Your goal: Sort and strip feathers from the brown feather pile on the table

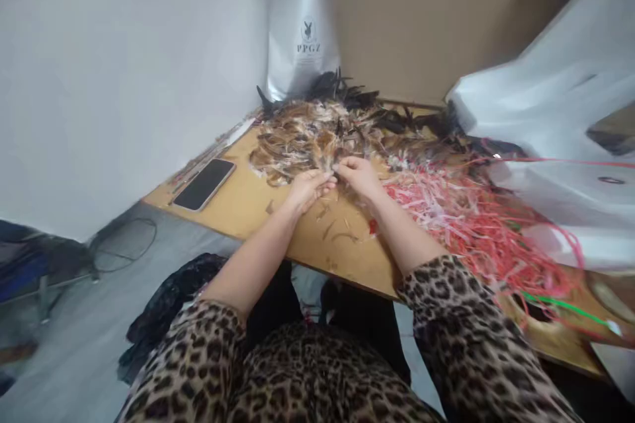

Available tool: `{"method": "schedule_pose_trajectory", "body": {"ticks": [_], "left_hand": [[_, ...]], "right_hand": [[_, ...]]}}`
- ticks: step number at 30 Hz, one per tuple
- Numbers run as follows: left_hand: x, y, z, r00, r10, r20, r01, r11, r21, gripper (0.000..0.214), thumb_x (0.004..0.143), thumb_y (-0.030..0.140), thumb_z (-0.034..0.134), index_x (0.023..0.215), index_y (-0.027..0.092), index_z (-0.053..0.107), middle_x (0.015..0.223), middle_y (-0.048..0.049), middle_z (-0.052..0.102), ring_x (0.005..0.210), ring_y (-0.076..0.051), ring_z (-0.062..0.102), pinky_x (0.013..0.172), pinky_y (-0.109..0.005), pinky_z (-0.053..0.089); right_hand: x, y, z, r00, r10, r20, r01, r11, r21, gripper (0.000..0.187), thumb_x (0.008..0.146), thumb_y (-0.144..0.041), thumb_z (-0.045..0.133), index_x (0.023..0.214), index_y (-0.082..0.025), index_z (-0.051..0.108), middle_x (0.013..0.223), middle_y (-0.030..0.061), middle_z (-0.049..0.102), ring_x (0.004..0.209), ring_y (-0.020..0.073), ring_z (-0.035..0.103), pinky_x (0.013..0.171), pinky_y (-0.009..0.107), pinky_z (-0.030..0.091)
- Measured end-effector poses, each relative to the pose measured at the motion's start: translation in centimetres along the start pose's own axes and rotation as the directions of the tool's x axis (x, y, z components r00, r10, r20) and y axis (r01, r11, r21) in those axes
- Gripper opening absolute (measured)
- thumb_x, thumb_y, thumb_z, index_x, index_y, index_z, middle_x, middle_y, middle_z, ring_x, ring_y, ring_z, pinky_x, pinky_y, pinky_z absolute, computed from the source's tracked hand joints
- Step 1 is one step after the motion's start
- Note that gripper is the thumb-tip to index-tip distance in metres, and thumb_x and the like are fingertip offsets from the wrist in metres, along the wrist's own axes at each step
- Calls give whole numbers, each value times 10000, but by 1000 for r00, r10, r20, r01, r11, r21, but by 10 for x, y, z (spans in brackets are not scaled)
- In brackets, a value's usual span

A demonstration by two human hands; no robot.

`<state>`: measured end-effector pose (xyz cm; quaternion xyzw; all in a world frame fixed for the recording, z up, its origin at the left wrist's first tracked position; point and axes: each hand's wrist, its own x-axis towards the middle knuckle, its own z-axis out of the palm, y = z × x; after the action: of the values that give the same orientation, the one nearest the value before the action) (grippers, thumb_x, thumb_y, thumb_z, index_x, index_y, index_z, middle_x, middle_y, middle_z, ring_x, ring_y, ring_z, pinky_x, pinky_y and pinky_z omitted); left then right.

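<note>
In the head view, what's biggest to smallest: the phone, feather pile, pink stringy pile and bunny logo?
Largest: feather pile and pink stringy pile, too alike to rank
Then: phone
Smallest: bunny logo

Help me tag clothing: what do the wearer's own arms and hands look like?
The left hand and right hand wear no gloves. The sleeves are leopard print, dark spots on a brownish ground, and leave the forearms bare.

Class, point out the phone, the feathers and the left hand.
Phone [204, 184]: head view, middle of its dark screen.
Feathers [317, 132]: head view, brown part of the pile.
Left hand [308, 190]: head view, middle of the hand.
</note>
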<state>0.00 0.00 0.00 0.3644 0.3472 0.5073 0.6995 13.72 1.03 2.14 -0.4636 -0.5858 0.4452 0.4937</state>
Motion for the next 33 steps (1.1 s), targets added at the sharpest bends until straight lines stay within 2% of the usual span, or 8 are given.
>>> {"method": "schedule_pose_trajectory", "body": {"ticks": [9,14,19,25,27,30,33], "left_hand": [[2,-3,-3,998,57,-27,-54,995,86,127,686,193,686,706,93,612,674,-47,673,533,-44,580,522,-137,437],[1,-6,-3,997,69,-15,-66,987,145,152,679,222,693,720,90,630,770,-93,694,578,-72,609,534,-163,447],[2,-6,-2,998,63,-27,-58,988,141,160,666,227,704,721,89,646,674,-69,674,543,-69,595,513,-158,441],[2,-7,-3,997,72,-26,-68,986,152,162,660,230,708,682,84,642,609,-53,650,515,-67,582,512,-163,445],[2,-7,-4,996,81,-26,-76,986,151,174,660,242,709,691,83,644,621,-55,653,514,-64,579,508,-160,440],[3,-5,-5,992,104,-68,-94,987,133,195,651,257,719,706,86,643,653,-58,662,521,-55,574,506,-152,429],[5,-1,-8,980,151,-132,-141,986,84,196,655,254,718,734,92,642,676,-54,666,532,-49,572,509,-146,421]], "right_hand": [[0,2,2,998,51,37,-55,991,120,314,559,-409,708,553,-152,529,480,-60,478,467,53,368,502,214,282],[0,5,3,997,78,-20,-75,988,132,348,519,-432,727,530,-152,519,477,-60,468,471,54,360,488,212,268],[0,8,5,995,82,-60,-73,988,140,358,516,-454,720,542,-159,519,492,-63,464,480,56,352,485,213,267],[-2,9,8,996,87,-26,-81,981,179,345,524,-436,727,536,-160,519,489,-58,477,479,59,377,491,210,292],[-1,8,6,995,95,0,-93,977,191,332,535,-431,723,548,-159,535,481,-55,478,463,56,370,473,209,281],[2,5,-3,992,126,9,-126,973,192,312,540,-424,717,663,-158,609,514,-46,520,449,57,372,454,210,274],[7,7,-16,988,143,-58,-140,989,58,294,567,-397,693,722,-154,637,515,-38,537,443,67,380,461,221,297]]}}
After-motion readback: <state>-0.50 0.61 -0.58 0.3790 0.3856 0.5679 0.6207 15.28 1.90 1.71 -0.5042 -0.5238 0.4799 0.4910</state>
